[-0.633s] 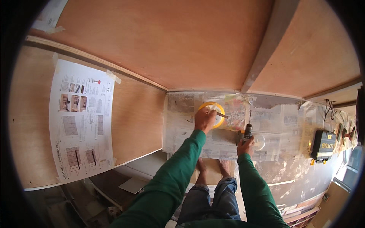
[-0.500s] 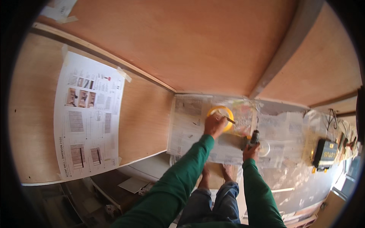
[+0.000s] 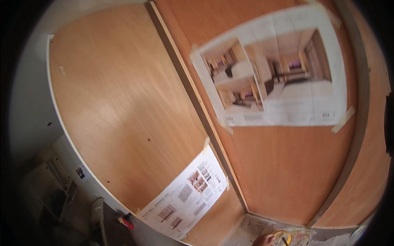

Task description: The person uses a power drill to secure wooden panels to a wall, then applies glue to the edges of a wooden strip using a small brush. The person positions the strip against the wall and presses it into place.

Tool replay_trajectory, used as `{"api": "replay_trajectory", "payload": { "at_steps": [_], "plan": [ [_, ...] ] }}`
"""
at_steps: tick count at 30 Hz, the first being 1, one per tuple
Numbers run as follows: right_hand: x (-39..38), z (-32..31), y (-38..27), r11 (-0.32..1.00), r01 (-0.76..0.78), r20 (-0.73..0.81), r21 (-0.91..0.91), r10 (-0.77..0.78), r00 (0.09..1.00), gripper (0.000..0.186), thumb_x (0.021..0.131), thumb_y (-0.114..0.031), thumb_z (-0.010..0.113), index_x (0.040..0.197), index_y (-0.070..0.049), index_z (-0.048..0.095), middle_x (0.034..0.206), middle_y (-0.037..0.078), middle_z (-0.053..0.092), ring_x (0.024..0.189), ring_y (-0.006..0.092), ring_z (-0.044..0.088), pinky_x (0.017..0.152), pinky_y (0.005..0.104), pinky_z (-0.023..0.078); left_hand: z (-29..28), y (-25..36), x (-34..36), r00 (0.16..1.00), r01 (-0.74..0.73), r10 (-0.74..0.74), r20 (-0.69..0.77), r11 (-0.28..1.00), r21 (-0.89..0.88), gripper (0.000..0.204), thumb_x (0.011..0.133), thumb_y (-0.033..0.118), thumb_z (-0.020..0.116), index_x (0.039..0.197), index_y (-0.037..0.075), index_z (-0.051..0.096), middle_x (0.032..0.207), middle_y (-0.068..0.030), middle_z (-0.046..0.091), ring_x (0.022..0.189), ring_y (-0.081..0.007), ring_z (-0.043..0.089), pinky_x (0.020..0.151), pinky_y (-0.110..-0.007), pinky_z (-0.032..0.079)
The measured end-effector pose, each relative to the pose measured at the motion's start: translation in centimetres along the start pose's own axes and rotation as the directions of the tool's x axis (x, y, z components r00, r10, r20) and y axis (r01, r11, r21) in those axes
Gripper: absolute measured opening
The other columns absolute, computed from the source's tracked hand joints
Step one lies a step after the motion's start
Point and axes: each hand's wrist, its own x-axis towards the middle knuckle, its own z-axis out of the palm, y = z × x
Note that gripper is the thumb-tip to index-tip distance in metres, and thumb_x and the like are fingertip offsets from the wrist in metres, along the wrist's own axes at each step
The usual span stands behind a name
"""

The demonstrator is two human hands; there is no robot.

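At the bottom edge, my left hand (image 3: 266, 239) shows only in part, closed on what looks like a short thin stick (image 3: 285, 242), over or against a yellow ring-shaped roll (image 3: 287, 233). These rest at a paper-covered surface (image 3: 250, 229) beside the foot of plywood panels (image 3: 275, 176). My right hand and the drill it held earlier are out of view. Two printed sheets are taped to the panels: a large one with room pictures (image 3: 299, 102) at upper right and one with drawings (image 3: 184, 205) lower down.
A light plywood board (image 3: 115, 94) fills the left, with a long batten (image 3: 184, 76) along its join and another upright batten (image 3: 357, 123) at the right. A grey wall (image 3: 30, 102), dim furniture and a small red object (image 3: 126, 222) lie beyond the board's left edge.
The view has swung up toward the taped sheets. My left hand and the roll now sit at the bottom edge; my right hand, the drill and my legs have left the frame.
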Motion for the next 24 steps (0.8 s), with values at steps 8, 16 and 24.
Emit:
{"api": "replay_trajectory", "payload": {
  "at_steps": [8, 16, 24],
  "plan": [
    [0.4, -4.7, -15.3, 0.994, 0.094, 0.095, 0.048, -0.098, 0.991, 0.071, 0.099, -0.034, 0.062, 0.153, -0.007, 0.026, 0.135, 0.021, 0.056, 0.114, 0.0293, 0.061, 0.089, 0.0456, 0.05, -18.7, 1.0, -7.0, 0.806, -0.374, 0.478, -0.349, 0.869, 0.325, 0.014, 0.091, 0.018, 0.064, 0.094, 0.005, 0.068, 0.088, -0.0173, 0.066, 0.075, -0.0366, 0.063, 0.071, -0.046, 0.053],
    [-3.7, -8.4, -22.3, 0.992, 0.097, 0.144, 0.082, -0.108, 0.984, 0.069, 0.097, -0.034, 0.063, 0.151, -0.006, 0.029, 0.13, 0.02, 0.056, 0.107, 0.0288, 0.06, 0.085, 0.0453, 0.049, -34.1, 19.2, -4.7, 0.703, -0.174, 0.18, -0.688, 0.982, 0.079, 0.026, 0.097, 0.023, 0.06, 0.098, -0.001, 0.069, 0.096, -0.0158, 0.073, 0.093, -0.0224, 0.069, 0.076, -0.036, 0.054],
    [-7.1, -11.2, -23.5, 0.996, 0.039, 0.122, 0.078, -0.048, 0.991, 0.068, 0.096, -0.034, 0.064, 0.148, -0.006, 0.031, 0.124, 0.02, 0.056, 0.101, 0.0283, 0.059, 0.08, 0.0449, 0.048, -51.0, 34.1, 9.0, 0.336, -0.437, 0.441, -0.833, 0.856, 0.277, 0.05, 0.087, 0.024, 0.075, 0.125, -0.002, 0.056, 0.124, -0.0228, 0.058, 0.113, -0.0347, 0.059, 0.096, -0.042, 0.051]
  ]
}}
